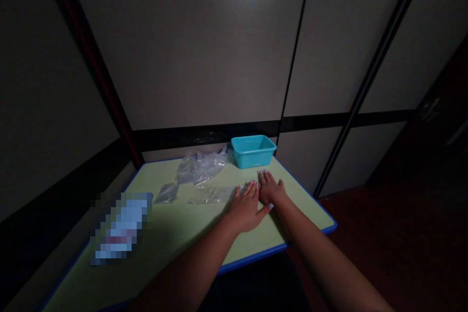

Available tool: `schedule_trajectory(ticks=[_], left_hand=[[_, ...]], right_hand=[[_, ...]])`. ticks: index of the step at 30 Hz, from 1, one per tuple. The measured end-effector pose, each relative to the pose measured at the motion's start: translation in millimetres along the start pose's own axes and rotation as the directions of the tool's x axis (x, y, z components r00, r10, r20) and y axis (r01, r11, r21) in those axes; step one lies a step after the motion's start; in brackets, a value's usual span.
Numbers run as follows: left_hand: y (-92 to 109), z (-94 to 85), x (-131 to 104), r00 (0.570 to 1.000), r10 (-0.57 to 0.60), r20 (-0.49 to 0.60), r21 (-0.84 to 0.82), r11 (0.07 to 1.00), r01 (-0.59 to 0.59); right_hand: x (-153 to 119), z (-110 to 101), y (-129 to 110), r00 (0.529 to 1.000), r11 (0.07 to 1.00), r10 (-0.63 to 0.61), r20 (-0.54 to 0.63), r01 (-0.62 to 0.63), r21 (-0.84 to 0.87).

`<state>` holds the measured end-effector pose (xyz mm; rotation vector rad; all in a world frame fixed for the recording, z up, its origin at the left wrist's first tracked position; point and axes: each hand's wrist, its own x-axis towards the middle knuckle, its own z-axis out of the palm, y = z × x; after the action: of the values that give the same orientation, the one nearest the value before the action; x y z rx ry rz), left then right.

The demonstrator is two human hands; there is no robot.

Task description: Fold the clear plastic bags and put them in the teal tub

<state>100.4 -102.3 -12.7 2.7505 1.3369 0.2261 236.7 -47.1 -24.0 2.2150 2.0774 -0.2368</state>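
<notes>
A clear plastic bag (pixel 210 195) lies flat on the light green table (pixel 183 234). My left hand (pixel 248 209) rests flat with its fingers stretched over the bag's right end. Just right of it, my right hand (pixel 270 187) lies palm down, fingers extended, close against the left one. Whether any of the bag is under the right hand is hidden. A small folded clear bag (pixel 167 193) sits to the left. Behind, a crumpled pile of clear plastic bags (pixel 204 165) spreads out beside a turquoise plastic basin (pixel 253 152).
A blurred-out bluish item (pixel 124 224) lies at the table's left side. Blue edging (pixel 256 256) runs round the tabletop. Pale cabinet panels (pixel 204 58) with dark bands stand right behind the table. Dark reddish floor (pixel 365 239) shows at the right.
</notes>
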Motion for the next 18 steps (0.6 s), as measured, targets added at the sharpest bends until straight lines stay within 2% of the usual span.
schedule_trajectory(ticks=[7,14,18], left_hand=[[-0.5,6.7,-1.6,0.999,-0.038,0.004,-0.076,0.996,0.038],[-4.0,0.5,0.0,0.998,-0.062,0.009,-0.084,0.994,0.062],[-6.1,-1.7,0.5,0.999,-0.038,-0.003,-0.078,0.996,0.038]], right_hand=[[0.2,1.4,1.3,0.999,1.0,-0.011,-0.031,0.011,-0.001],[2.2,-2.0,1.2,0.999,1.0,0.027,0.017,-0.027,-0.002],[2.6,-2.7,2.0,0.999,1.0,0.026,0.039,-0.025,-0.008]])
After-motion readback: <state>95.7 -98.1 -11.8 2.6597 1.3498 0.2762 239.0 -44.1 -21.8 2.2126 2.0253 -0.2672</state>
